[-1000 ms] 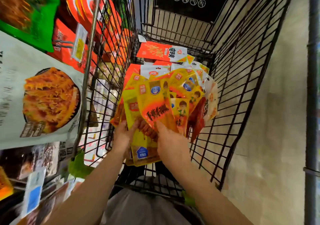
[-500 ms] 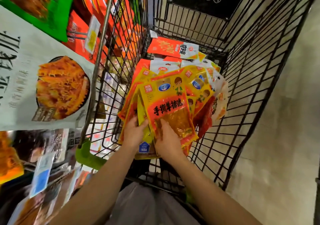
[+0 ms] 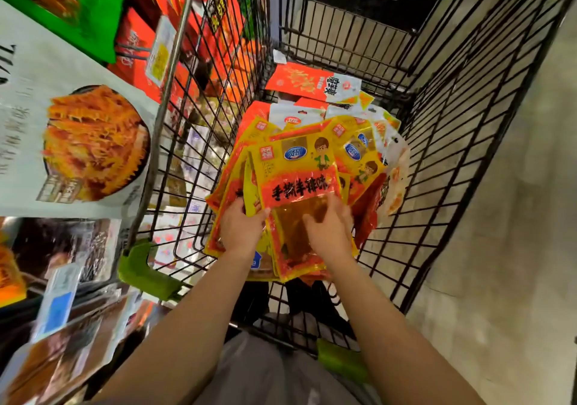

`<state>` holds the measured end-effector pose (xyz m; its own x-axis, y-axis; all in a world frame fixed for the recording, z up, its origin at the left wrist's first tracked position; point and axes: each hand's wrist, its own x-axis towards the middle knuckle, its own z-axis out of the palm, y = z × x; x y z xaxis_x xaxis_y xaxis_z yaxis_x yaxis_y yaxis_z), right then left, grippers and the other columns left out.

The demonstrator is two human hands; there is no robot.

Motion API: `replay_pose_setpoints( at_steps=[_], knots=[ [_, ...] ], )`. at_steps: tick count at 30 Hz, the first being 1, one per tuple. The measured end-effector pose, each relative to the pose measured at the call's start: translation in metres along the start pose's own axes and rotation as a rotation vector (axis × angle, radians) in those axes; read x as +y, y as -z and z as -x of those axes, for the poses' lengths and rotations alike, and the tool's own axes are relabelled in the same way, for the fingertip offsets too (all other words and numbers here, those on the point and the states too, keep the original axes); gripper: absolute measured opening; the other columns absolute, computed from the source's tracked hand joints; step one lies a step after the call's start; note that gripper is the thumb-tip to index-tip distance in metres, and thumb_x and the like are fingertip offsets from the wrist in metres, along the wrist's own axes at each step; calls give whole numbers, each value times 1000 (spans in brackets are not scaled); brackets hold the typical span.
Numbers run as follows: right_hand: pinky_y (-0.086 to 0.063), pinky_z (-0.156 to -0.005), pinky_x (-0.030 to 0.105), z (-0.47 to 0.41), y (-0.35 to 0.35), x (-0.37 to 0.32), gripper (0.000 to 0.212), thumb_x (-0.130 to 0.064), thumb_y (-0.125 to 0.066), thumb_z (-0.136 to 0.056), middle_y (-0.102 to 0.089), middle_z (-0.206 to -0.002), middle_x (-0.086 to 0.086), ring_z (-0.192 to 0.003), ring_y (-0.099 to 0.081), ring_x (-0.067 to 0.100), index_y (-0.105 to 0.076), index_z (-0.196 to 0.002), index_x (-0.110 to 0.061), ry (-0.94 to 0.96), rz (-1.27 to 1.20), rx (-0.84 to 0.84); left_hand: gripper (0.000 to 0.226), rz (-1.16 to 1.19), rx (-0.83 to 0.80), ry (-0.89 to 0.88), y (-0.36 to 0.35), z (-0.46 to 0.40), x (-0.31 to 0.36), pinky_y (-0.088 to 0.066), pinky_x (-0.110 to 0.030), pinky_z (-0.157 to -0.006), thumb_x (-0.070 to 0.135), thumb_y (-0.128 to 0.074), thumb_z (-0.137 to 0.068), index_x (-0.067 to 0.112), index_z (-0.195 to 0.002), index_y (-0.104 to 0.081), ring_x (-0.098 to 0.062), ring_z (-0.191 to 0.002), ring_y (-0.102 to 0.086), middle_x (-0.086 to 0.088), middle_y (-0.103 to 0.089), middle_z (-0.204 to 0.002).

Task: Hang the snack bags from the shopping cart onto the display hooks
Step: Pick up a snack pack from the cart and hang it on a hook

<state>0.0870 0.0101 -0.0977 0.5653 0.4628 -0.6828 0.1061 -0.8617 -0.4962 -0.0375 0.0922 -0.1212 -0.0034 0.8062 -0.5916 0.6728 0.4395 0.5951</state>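
A fan of yellow and red snack bags [image 3: 296, 170] stands upright inside the black wire shopping cart [image 3: 452, 154]. My left hand [image 3: 240, 229] grips the lower left edge of the bunch. My right hand [image 3: 331, 229] lies on the clear lower window of the front bag, fingers bent over it. More orange and white bags [image 3: 309, 82] lie flat at the far end of the cart. Display hooks [image 3: 137, 51] with hanging bags stick out on the left.
A large white bag with a noodle picture [image 3: 78, 142] hangs on the left, close to the cart's rim. Green and orange bags [image 3: 78, 4] hang above it. Price tags [image 3: 160, 51] dangle from hook ends. Pale floor [image 3: 505, 248] runs along the right.
The front yellow bag has been drawn up and squared on top of the bunch. Both hands have risen with the bags, and the view has tilted closer to the cart.
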Motion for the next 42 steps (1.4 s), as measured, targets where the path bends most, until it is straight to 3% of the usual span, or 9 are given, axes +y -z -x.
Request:
replay_pose_setpoints(
  at_steps=[5, 11, 18, 23, 28, 30, 33, 37, 42],
  knots=[
    [-29, -114, 46, -45, 9, 10, 109, -44, -81, -70, -26, -157, 6, -142, -28, 32, -10, -153, -31, -218, -251, -139, 20, 143, -55, 100, 1, -12, -16, -53, -53, -86, 38, -81, -67, 39, -77, -64, -25, -93, -67, 4, -71, -96],
    [-38, -108, 50, -49, 4, 18, 119, -58, -85, -46, -45, -145, 4, -131, -43, 31, -28, -147, -30, -235, -406, -237, 37, 190, -206, 89, 3, -5, -12, -43, -54, -102, 39, -62, -89, 33, -125, -56, -24, -120, -55, 3, -61, -126],
    [-40, -99, 39, -30, 18, -10, 91, -37, -81, -73, -41, -146, 5, -129, -43, 26, -31, -148, -24, -95, -579, -278, 14, 395, -187, 7, 42, 16, 18, -50, -54, -93, 44, -65, -86, 46, -99, -59, -23, -106, -65, 2, -69, -113],
    [-42, -99, 36, 6, 33, -52, 87, -37, -80, -73, -46, -142, 1, -125, -48, 22, -36, -145, -19, 89, -642, -314, 14, 460, -92, -245, 93, 52, 53, -53, -17, -67, 26, -58, -94, 40, -98, -57, 0, -81, -67, 21, -69, -88],
    [-48, -99, 43, 55, 44, -95, 118, -71, -83, -35, -58, -132, 2, -118, -57, 22, -47, -136, -22, 300, -520, -223, 22, 529, 24, -465, 140, 92, 66, -51, -24, -85, 33, -58, -90, 42, -109, -54, 7, -91, -64, 26, -67, -100],
    [-50, -97, 42, 77, 44, -112, 102, -68, -85, -36, -64, -122, -2, -112, -61, 20, -56, -124, -24, 375, -512, -230, 28, 546, 78, -549, 160, 110, 66, -48, -14, -85, 24, -56, -95, 47, -110, -49, 17, -90, -59, 35, -62, -100],
    [-54, -71, 23, 119, 41, -134, 43, -29, -87, -65, -71, -95, -6, -88, -68, 14, -64, -100, -22, 495, -537, -268, 20, 613, 131, -599, 195, 133, 55, -50, -29, -87, 34, -61, -90, 45, -106, -59, -4, -95, -63, 19, -69, -102],
    [-56, -70, 28, 181, 28, -159, 52, -28, -85, -59, -74, -93, -1, -84, -71, 18, -65, -106, -18, 633, -516, -352, 17, 733, 244, -672, 242, 169, 36, -51, -23, -71, 22, -53, -94, 32, -107, -56, 0, -77, -64, 21, -70, -85],
    [-53, -66, 19, 237, 2, -186, 44, -24, -85, -65, -75, -86, -5, -78, -70, 6, -66, -103, -17, 893, -453, -423, 18, 814, 471, -726, 289, 213, 3, -47, -27, -93, 34, -63, -89, 43, -105, -62, -4, -106, -62, 11, -68, -111]
  ],
)
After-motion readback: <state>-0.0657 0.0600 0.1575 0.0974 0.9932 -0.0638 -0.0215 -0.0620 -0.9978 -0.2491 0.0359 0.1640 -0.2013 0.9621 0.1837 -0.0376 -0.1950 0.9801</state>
